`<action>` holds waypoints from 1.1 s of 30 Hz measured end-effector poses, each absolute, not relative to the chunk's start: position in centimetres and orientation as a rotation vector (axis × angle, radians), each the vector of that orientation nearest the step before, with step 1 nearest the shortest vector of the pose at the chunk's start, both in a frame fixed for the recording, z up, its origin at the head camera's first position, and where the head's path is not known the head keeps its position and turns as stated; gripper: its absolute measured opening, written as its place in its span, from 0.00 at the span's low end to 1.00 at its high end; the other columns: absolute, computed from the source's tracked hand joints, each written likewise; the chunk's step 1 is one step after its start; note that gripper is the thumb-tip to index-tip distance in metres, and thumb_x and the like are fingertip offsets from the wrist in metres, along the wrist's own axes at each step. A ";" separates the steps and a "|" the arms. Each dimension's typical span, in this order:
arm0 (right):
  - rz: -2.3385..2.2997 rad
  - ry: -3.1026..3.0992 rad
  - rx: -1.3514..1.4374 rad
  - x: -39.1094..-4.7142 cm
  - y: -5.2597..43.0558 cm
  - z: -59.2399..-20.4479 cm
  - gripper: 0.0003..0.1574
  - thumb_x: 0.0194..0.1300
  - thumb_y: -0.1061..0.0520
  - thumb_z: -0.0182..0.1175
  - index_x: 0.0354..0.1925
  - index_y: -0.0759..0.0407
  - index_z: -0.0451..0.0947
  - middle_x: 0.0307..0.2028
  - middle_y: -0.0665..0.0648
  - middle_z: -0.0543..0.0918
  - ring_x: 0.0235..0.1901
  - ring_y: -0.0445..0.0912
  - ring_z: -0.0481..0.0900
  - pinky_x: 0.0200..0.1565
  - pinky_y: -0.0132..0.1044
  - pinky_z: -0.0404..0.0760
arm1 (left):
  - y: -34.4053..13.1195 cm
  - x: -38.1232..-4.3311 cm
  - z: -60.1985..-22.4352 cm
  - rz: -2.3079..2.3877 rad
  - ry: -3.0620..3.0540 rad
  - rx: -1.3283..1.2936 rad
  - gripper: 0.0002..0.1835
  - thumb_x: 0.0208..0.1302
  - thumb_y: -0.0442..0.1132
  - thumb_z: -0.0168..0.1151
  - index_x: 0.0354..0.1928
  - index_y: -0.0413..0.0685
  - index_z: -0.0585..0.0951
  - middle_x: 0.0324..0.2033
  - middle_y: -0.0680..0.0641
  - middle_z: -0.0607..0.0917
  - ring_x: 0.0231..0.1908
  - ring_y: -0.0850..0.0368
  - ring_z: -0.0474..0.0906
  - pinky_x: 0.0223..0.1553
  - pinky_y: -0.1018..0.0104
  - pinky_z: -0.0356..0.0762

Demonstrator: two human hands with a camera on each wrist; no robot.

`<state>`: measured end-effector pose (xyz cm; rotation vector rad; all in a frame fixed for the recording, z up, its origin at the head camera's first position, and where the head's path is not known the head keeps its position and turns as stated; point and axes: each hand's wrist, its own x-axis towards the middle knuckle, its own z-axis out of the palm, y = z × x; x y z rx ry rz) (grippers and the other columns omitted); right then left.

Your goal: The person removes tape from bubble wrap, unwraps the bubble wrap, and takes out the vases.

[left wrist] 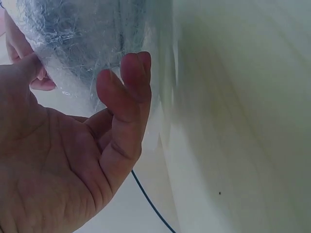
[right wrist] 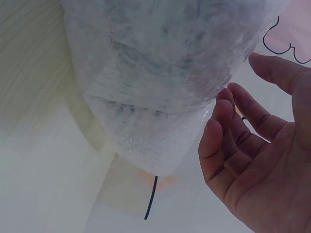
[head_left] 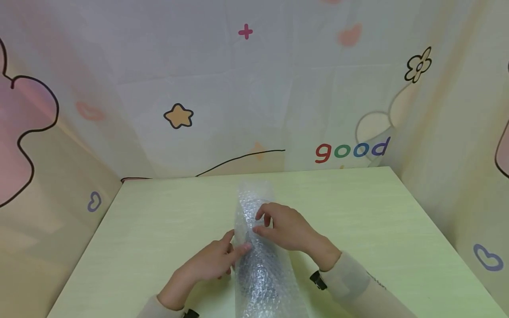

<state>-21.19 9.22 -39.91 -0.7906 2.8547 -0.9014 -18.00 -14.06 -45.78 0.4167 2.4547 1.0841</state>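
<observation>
A long parcel of clear bubble wrap (head_left: 260, 276) lies lengthwise on the table, with something dark showing through its layers. At its left side is my left hand (head_left: 210, 261), the thumb resting on the wrap and the loosely bent fingers beside the edge. In the left wrist view, the left fingers (left wrist: 124, 109) curve close to the wrapped surface. My right hand (head_left: 288, 227) is over the upper part of the parcel, thumb and forefinger apart. The right wrist view shows the right fingertips (right wrist: 223, 99) right at the wrap's side, lightly bent. What is inside is blurred by the bubbles.
The pale green table (head_left: 171, 212) extends to both sides of the parcel. A printed cloth backdrop (head_left: 222, 88) with a star, hearts and the word "good" encloses the back and sides. Dark bands (head_left: 318, 280) sit at both sleeve cuffs.
</observation>
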 end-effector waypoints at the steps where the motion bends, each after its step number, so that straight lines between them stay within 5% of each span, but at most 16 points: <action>1: -0.902 2.852 -0.791 -21.2 9.2 -39.9 0.10 0.63 0.46 0.63 0.42 0.45 0.77 0.31 0.42 0.76 0.28 0.39 0.73 0.32 0.34 0.74 | -14.0 -18.0 -45.8 1.077 2.459 0.413 0.52 0.65 0.72 0.43 0.75 0.37 0.48 0.22 0.44 0.82 0.21 0.51 0.79 0.23 0.60 0.74; 17: -0.810 2.841 -0.907 -21.4 8.5 -40.0 0.18 0.61 0.43 0.64 0.49 0.44 0.80 0.35 0.45 0.77 0.31 0.37 0.74 0.33 0.31 0.74 | -12.8 -17.7 -45.4 1.073 2.456 0.393 0.56 0.61 0.75 0.47 0.76 0.45 0.42 0.18 0.48 0.78 0.22 0.53 0.79 0.21 0.59 0.73; 33: -0.687 2.891 -0.913 -21.5 7.4 -40.3 0.22 0.58 0.40 0.66 0.50 0.44 0.83 0.35 0.43 0.75 0.32 0.36 0.75 0.35 0.30 0.73 | -12.0 -18.0 -44.9 0.950 2.572 0.339 0.62 0.54 0.79 0.49 0.75 0.39 0.47 0.51 0.40 0.83 0.39 0.59 0.79 0.35 0.60 0.76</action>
